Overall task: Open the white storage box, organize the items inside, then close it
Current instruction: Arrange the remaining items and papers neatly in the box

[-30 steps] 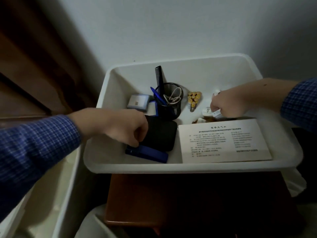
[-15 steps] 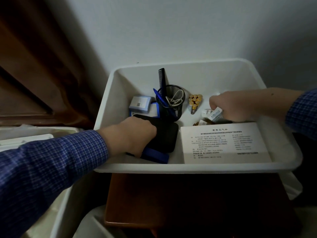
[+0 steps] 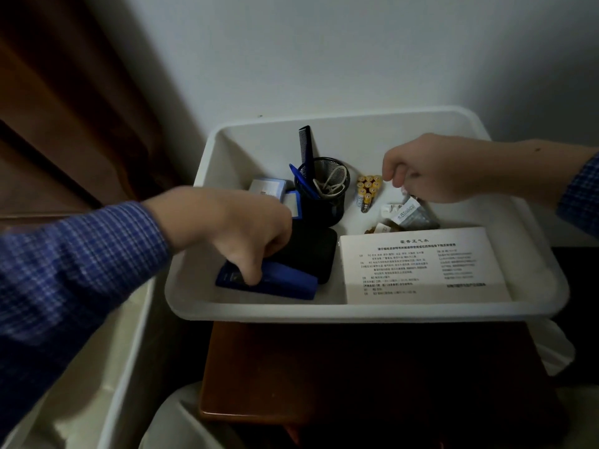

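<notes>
The white storage box sits open on a brown wooden stand, lid off. Your left hand curls its fingers round the blue stapler at the box's 7 o'clock, against the black pouch. Your right hand pinches a small packet at 2 o'clock. Drag the stapler and the pouch may shift; let your right wrist drop and it could scatter the batteries or tip the mesh pen cup.

Inside the white storage box, bare floor lies along the far wall at upper centre. The mesh pen cup with its comb stands mid-box; batteries, a black pouch and a printed sheet crowd the lower half.
</notes>
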A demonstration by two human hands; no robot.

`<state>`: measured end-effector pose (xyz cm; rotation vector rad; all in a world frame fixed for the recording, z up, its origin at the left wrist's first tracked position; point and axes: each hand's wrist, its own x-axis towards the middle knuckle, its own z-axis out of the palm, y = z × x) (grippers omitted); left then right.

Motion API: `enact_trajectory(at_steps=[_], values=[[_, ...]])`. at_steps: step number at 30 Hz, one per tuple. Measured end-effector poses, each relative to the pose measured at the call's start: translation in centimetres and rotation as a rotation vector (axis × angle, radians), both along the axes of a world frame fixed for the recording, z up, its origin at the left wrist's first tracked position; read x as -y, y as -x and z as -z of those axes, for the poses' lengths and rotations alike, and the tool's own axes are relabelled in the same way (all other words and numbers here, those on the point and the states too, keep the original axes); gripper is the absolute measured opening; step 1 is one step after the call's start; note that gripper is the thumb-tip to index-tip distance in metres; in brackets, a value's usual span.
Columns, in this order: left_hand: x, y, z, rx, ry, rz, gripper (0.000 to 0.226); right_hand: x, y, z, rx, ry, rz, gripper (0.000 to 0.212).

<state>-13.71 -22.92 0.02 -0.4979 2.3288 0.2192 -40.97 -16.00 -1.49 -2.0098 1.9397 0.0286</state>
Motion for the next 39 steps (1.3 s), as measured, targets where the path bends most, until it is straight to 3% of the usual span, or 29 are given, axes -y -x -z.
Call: enact_trajectory(at_steps=[4, 8, 12, 15, 19, 21, 25, 27, 31, 34, 39], values=[[1.5, -0.1, -5.4, -0.092, 0.083, -0.094, 0.031, 0.1, -1.5, -1.6, 0.333, 0.002, 0.037, 0.024], [1.9, 1.5, -9.7, -0.336, 0.029, -0.134, 0.023, 0.7, -2.6, -4.0, 0.574, -0.047, -0.041, 0.008], [1.3, 5.4, -10.0, -0.575, 0.009, -0.119, 0.023, 1.1, -1.8, -6.9, 0.639, -0.204, -0.156, 0.031], [0.9, 8.0, -8.0, -0.641, 0.014, -0.141, 0.021, 1.0, -0.5, -7.5, 0.528, -0.338, -0.154, 0.033], [0.5, 10.3, -4.4, -0.693, 0.005, -0.207, 0.021, 0.6, -0.5, -5.3, -0.022, -0.138, -0.263, 0.009], [0.5, 10.9, -2.5, -0.731, -0.025, -0.279, 0.019, 0.4, -0.2, -4.0, -0.160, -0.136, -0.263, 0.009], [1.4, 9.8, 0.4, -0.678, -0.090, -0.418, 0.037, -0.3, 0.8, -1.9, -0.158, -0.324, -0.189, 0.021], [1.9, 8.5, 1.6, -0.634, -0.101, -0.475, 0.046, -0.9, 1.1, -0.8, -0.161, -0.414, -0.187, 0.015], [2.1, 6.5, 3.1, -0.523, -0.153, -0.504, 0.041, -0.9, 1.3, 0.2, -0.165, -0.456, -0.162, 0.003], [2.3, 5.8, 3.7, -0.412, -0.213, -0.534, 0.042, -0.1, 1.0, 0.0, -0.128, -0.530, -0.106, 0.006], [2.6, 5.0, 4.8, -0.353, -0.170, -0.513, 0.044, 0.4, 0.9, 0.6, -0.149, -0.479, -0.125, 0.014]])
